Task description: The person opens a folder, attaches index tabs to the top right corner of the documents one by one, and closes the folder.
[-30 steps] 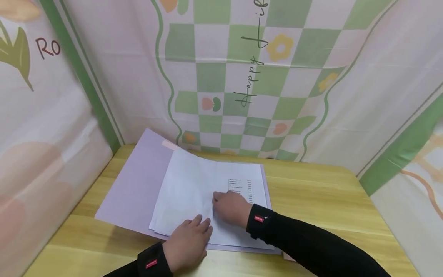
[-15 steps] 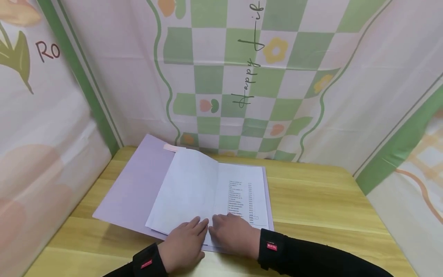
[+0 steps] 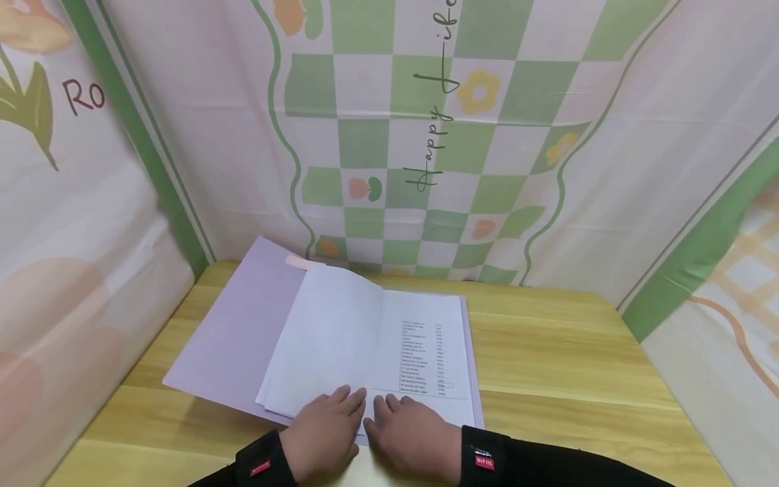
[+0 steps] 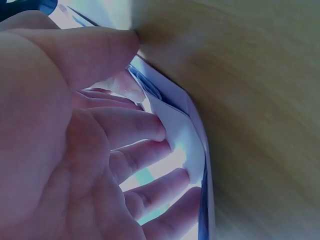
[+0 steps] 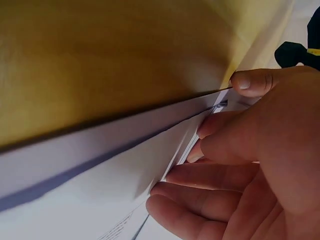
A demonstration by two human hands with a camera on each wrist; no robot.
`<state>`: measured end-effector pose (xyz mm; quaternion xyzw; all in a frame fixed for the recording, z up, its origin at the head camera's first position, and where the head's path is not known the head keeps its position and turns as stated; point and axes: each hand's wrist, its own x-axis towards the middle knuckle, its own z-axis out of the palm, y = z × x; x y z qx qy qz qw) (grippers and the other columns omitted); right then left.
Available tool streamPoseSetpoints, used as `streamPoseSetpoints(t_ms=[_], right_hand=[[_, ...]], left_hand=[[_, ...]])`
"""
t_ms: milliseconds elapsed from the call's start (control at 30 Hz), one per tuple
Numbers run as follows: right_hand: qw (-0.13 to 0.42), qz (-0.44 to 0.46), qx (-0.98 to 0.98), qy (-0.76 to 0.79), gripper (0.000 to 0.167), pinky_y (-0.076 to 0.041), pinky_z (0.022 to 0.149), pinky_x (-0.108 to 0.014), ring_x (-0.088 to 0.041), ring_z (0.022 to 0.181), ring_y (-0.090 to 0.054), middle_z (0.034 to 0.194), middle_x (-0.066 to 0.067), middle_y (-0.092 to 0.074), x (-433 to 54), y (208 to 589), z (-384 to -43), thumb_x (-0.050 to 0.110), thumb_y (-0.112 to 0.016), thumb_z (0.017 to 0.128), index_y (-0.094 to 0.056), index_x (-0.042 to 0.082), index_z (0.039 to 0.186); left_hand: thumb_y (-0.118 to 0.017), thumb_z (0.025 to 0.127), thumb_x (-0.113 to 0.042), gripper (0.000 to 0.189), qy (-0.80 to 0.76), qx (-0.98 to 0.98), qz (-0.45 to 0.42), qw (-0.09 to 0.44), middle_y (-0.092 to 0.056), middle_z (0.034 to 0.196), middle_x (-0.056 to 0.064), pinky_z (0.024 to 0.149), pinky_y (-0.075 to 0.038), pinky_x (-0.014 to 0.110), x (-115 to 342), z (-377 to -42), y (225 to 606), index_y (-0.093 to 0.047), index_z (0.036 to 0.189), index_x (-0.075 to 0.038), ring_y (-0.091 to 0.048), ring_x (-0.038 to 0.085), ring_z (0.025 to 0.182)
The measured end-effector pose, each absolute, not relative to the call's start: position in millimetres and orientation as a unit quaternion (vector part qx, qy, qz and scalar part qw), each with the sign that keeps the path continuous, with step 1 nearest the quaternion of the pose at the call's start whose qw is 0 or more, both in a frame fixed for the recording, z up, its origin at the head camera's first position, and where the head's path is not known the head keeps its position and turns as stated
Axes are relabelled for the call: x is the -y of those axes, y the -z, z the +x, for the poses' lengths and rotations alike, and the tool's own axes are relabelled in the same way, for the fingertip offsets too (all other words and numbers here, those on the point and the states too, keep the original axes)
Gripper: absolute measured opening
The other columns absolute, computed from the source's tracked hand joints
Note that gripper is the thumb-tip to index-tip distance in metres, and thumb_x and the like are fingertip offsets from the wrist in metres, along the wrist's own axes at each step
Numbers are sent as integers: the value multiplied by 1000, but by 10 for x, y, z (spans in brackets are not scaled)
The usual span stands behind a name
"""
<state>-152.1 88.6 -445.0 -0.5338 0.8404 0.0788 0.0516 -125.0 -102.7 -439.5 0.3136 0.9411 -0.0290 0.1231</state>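
Note:
A lavender folder (image 3: 228, 331) lies open on the wooden table, its cover spread to the left. Inside are white sheets, with a blank left page (image 3: 322, 331) that bows up and a right page (image 3: 420, 308) printed with a column of small text. My left hand (image 3: 322, 433) rests on the lower edge of the left page near the fold, fingers extended. Beside it, my right hand (image 3: 416, 433) presses the bottom of the right page, fingers lightly bent. In the right wrist view, its fingertips (image 5: 160, 202) touch the paper. Neither hand pinches a sheet.
A pale pink strip (image 3: 304, 262) shows at the folder's upper left. The wooden table (image 3: 548, 358) extends to the right of the folder. Patterned cloth (image 3: 420, 135) hangs behind the table and along both sides.
My right hand has slid down along the fold toward the bottom edge, uncovering the printed text, and its fingers have straightened. The left hand stays nearly in place.

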Motion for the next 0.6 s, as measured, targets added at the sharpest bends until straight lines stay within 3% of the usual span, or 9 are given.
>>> streamPoseSetpoints(t_ms=[133, 433, 600], right_hand=[[57, -537, -837, -90, 42, -53, 87, -35, -19, 111, -62, 127, -6, -62, -911, 4472, -1483, 35, -67, 95, -63, 19, 134], [39, -551, -826, -111, 53, -55, 82, -34, -22, 110, -62, 130, -10, -61, -923, 4511, -1420, 45, -66, 92, -60, 16, 136], [73, -560, -821, -85, 60, -54, 85, -34, -25, 118, -59, 138, -9, -56, -947, 4494, -1381, 60, -54, 94, -57, 22, 141]], left_hand=[[-63, 94, -44, 56, 45, -938, 322, 118, -50, 147, 2, 100, -45, 43, 1010, -1241, 4387, -61, 138, -9, -45, 25, 134], [-64, 94, -41, 55, 36, -938, 323, 119, -49, 147, 3, 99, -45, 45, 1013, -1222, 4393, -60, 138, -8, -44, 25, 135], [-62, 96, -40, 54, 35, -938, 323, 123, -48, 148, 3, 100, -45, 45, 1027, -1234, 4405, -59, 139, -8, -43, 25, 136]])
